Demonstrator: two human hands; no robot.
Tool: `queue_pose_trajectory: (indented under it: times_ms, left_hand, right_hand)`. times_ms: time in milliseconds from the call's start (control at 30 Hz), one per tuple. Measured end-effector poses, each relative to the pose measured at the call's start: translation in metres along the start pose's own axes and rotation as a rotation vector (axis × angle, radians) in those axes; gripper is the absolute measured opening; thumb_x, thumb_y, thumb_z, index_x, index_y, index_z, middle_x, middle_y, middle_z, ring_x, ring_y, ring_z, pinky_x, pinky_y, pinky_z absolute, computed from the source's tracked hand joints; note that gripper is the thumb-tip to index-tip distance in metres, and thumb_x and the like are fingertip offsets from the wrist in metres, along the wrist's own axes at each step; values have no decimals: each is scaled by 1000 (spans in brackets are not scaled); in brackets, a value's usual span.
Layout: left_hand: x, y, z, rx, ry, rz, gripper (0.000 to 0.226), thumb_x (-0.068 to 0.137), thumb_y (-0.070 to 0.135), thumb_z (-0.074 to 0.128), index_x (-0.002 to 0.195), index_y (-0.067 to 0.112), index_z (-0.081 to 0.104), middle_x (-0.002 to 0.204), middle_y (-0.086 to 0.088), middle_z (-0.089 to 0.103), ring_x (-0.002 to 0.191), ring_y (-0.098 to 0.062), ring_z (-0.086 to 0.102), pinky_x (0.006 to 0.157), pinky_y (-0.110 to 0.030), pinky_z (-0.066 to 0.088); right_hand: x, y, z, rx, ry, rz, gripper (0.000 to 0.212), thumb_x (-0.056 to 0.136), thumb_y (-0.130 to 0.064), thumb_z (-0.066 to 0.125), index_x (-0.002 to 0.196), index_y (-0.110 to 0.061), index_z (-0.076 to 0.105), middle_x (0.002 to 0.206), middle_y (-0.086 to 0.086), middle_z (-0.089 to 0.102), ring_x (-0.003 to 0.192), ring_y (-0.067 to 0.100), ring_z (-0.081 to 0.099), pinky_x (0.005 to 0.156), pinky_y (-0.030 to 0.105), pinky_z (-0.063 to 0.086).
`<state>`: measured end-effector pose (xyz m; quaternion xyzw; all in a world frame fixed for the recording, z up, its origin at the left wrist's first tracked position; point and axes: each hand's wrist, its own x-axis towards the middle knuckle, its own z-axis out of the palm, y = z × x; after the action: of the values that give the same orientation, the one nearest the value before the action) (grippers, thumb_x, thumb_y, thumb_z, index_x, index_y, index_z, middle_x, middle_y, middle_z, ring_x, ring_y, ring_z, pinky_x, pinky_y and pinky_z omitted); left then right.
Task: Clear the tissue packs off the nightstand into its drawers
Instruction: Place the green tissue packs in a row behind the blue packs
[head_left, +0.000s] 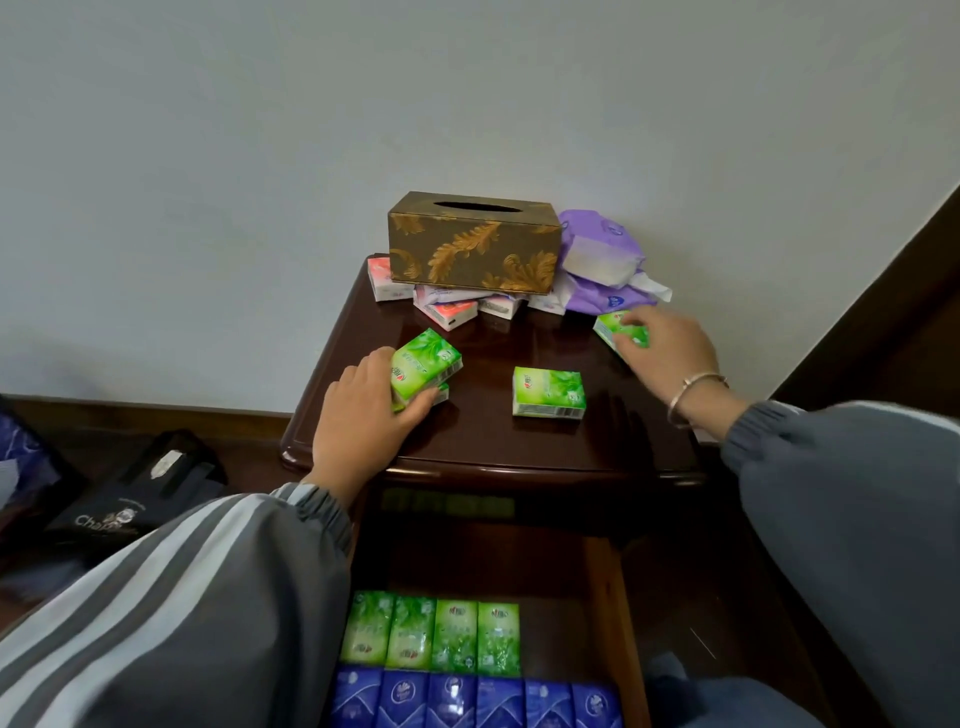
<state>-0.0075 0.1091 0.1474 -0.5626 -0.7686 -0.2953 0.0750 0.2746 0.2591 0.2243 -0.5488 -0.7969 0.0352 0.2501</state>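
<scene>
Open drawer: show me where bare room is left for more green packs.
Bare wood lies right of the row of four green tissue packs, up to the drawer's right wooden wall, and behind that row toward the dark nightstand. The row of blue tissue packs crowds the front.

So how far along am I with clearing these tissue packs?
Done: four green packs and a blue row sit in the open drawer. In hand: left hand grips stacked green packs, right hand a green pack. Left: one loose green pack, pink packs, purple packs.
</scene>
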Motion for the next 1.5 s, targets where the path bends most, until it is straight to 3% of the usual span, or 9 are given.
queue_pose_trajectory:
  times_ms: [167, 267, 367, 500, 633, 733, 1033, 1300, 1500]
  left_hand:
    - [-1, -1, -2, 6, 0, -8, 61, 82, 62, 54, 121, 16, 47, 102, -5, 62, 87, -27, 57, 70, -38, 42]
    - [-1, 0, -2, 5, 0, -9, 60, 82, 61, 55, 121, 16, 48, 101, -4, 62, 86, -26, 57, 69, -39, 44]
    - [-1, 0, -3, 5, 2, -10, 59, 82, 61, 55, 120, 17, 47, 101, -4, 62, 86, -26, 57, 69, -38, 44]
    - [-1, 1, -2, 4, 13, 4, 58, 82, 61, 54, 118, 16, 47, 99, -3, 61, 85, -26, 56, 67, -36, 40]
    - [-2, 3, -2, -2, 22, 1, 55, 82, 60, 56, 115, 17, 48, 96, -3, 61, 84, -24, 56, 65, -33, 36]
    - [-2, 3, -3, -5, 24, -10, 55, 82, 59, 57, 116, 16, 48, 97, -4, 61, 84, -25, 56, 65, -33, 37]
    - [-1, 0, -1, 5, 30, 1, 62, 81, 63, 53, 120, 15, 48, 100, -7, 63, 86, -28, 58, 65, -34, 40]
    - [-1, 3, -3, -20, 12, -18, 61, 82, 58, 58, 121, 12, 48, 103, -10, 62, 90, -31, 57, 70, -41, 43]
    - [-14, 10, -11, -71, 27, -120, 60, 82, 53, 62, 119, 8, 49, 107, -13, 60, 95, -34, 54, 75, -44, 43]
  right_hand:
    - [36, 17, 18, -35, -194, 296, 55, 78, -44, 68, 118, -10, 53, 123, 16, 57, 114, 38, 52, 91, 43, 47]
    - [36, 19, 26, -42, -226, 303, 47, 76, -32, 69, 116, -12, 55, 120, 17, 60, 109, 37, 56, 87, 39, 48]
    - [25, 20, 24, -23, -94, 313, 38, 74, -26, 68, 108, -11, 60, 110, 19, 62, 102, 39, 57, 79, 38, 47]
    - [-6, 12, 14, 256, 154, 193, 48, 72, -20, 72, 118, -13, 59, 114, 16, 60, 108, 33, 53, 87, 37, 42]
    - [-23, -11, -2, 360, -204, -144, 54, 70, -25, 79, 120, -21, 59, 113, 3, 61, 98, 15, 57, 86, 23, 43]
    - [-17, -25, -4, 170, -458, -250, 59, 72, -31, 78, 125, -24, 55, 119, 2, 58, 108, 18, 56, 96, 37, 45]
    - [8, -53, 6, -122, -626, -326, 66, 60, -34, 85, 109, -16, 44, 106, 5, 57, 90, 22, 55, 77, 34, 48]
    - [-10, -58, 15, -135, -506, -217, 67, 60, -35, 79, 107, -17, 35, 86, 4, 56, 70, 25, 56, 58, 31, 38]
    - [-61, -56, 16, 129, -177, 68, 62, 67, -33, 75, 112, -12, 37, 87, 2, 54, 82, 35, 60, 62, 33, 37]
